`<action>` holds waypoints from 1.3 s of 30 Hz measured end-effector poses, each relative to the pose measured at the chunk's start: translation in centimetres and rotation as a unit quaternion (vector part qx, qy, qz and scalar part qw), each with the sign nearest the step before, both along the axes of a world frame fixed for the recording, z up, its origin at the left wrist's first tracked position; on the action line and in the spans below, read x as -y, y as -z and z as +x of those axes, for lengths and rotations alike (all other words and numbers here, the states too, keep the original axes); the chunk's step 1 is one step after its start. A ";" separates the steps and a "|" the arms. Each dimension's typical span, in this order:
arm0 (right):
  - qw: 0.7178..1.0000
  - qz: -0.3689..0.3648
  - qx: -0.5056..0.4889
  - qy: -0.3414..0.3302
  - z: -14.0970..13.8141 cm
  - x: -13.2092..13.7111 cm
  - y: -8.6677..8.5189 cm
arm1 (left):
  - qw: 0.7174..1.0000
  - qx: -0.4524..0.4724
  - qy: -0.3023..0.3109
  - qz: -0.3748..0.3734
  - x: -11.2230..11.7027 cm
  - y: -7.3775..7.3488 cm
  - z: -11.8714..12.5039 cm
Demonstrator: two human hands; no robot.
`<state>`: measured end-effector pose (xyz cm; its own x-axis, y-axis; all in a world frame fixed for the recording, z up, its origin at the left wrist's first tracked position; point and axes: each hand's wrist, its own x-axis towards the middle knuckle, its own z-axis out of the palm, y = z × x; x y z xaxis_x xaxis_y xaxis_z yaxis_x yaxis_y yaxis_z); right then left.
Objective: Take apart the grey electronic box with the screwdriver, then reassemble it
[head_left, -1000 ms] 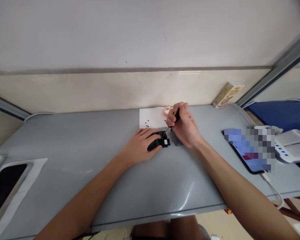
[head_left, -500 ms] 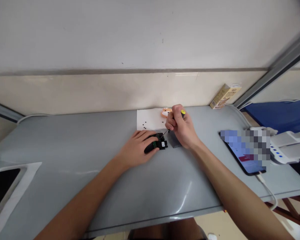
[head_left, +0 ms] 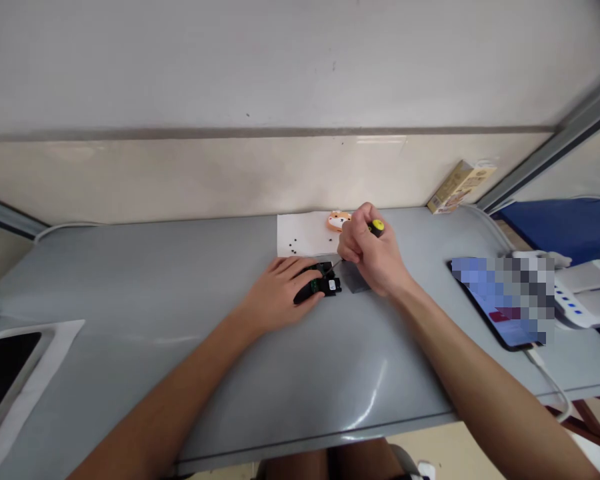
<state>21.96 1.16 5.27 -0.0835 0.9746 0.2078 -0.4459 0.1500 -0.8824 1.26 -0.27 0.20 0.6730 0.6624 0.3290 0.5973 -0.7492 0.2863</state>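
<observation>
My left hand lies over a small black device with a green circuit board and a white sticker, its fingers and thumb gripping the sides against the table. It resembles an opened computer mouse, though my fingers cover part of it. A fist formed by my right hand encloses the handle of a screwdriver with a black and yellow end. The thin shaft slants down leftward, its tip at the device's upper part. Partly under my right hand, a dark grey flat piece rests on the table.
Behind the device is white paper with several tiny dark bits and an orange-and-white animal-faced item. At right are a phone, a white power strip and a tan box. A dark-screened tablet-like item lies left.
The whole view has shifted slightly. The screwdriver's handle leans a little farther right in my right hand, showing more of its end. My left hand keeps its hold on the device.
</observation>
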 end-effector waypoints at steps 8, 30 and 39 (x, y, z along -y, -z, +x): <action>0.996 -0.051 -0.065 -0.044 0.8 -0.3 -0.3 | 1.000 0.011 0.001 0.008 0.0 -0.1 0.0; 1.000 -0.022 -0.004 -0.014 0.6 -0.6 0.4 | 1.000 -0.003 0.001 -0.007 -0.2 0.0 -0.1; 0.993 -0.033 -0.069 -0.088 1.1 0.0 -0.4 | 1.000 0.005 -0.004 -0.003 -0.1 -0.1 0.0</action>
